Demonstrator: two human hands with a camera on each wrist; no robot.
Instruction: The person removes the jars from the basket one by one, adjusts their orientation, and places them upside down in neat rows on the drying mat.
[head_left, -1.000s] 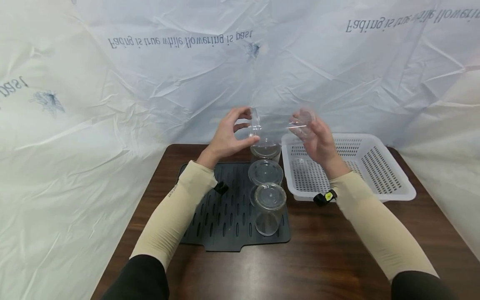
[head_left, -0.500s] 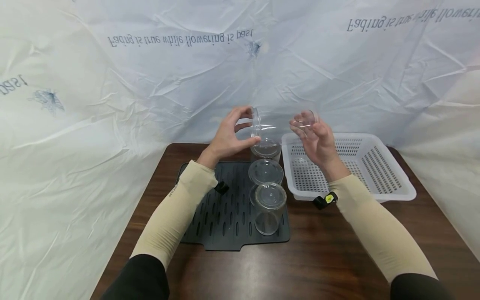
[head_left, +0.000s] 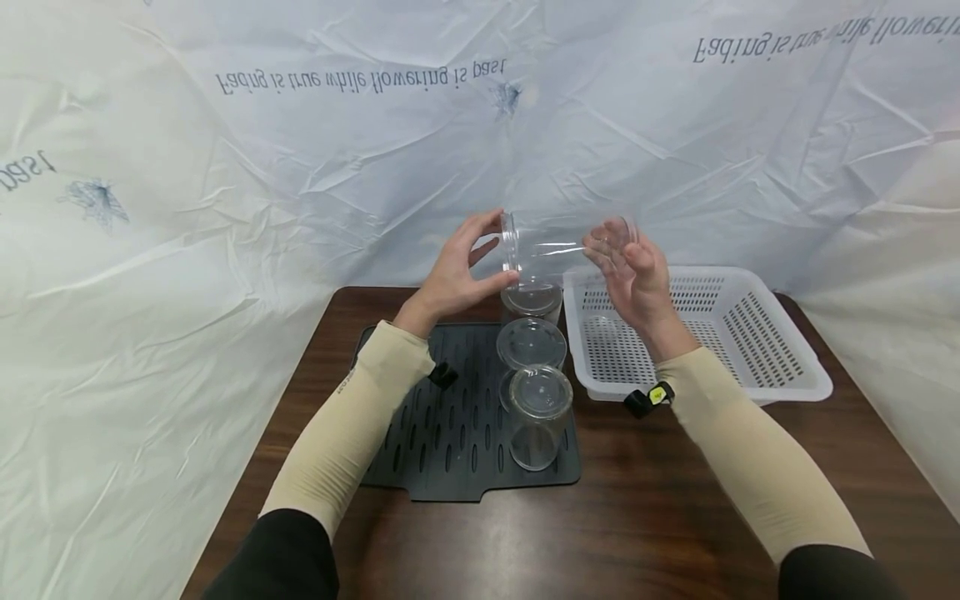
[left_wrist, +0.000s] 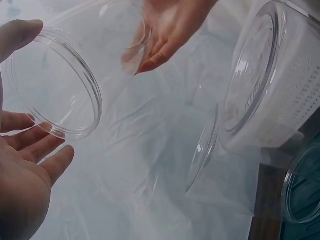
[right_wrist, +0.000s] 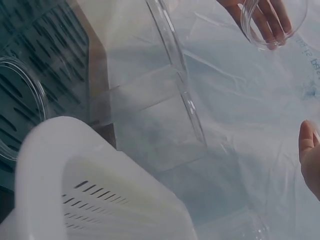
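Observation:
A clear jar (head_left: 551,247) lies sideways in the air above the table's far side. My left hand (head_left: 461,267) holds its rim end, thumb below and fingers above; the left wrist view shows the ringed rim (left_wrist: 90,95) between thumb and fingers. At the other end my right hand (head_left: 637,279) holds the jar's bottom, with fingers showing through the clear wall. Under the held jar, more clear jars stand in a row: a front one (head_left: 538,425), a middle one (head_left: 531,342) and a back one (head_left: 532,302) partly hidden.
The jars stand along the right side of a dark slotted drying mat (head_left: 450,417). Right of them sits a white perforated basket (head_left: 795,375), below my right hand. Wrinkled printed sheeting (head_left: 375,150) hangs behind the brown table (head_left: 637,500).
The jar and my left hand stay nearly in place. My right hand has shifted slightly at the jar's bottom end, and its earlier blur is gone. The standing jars have not moved.

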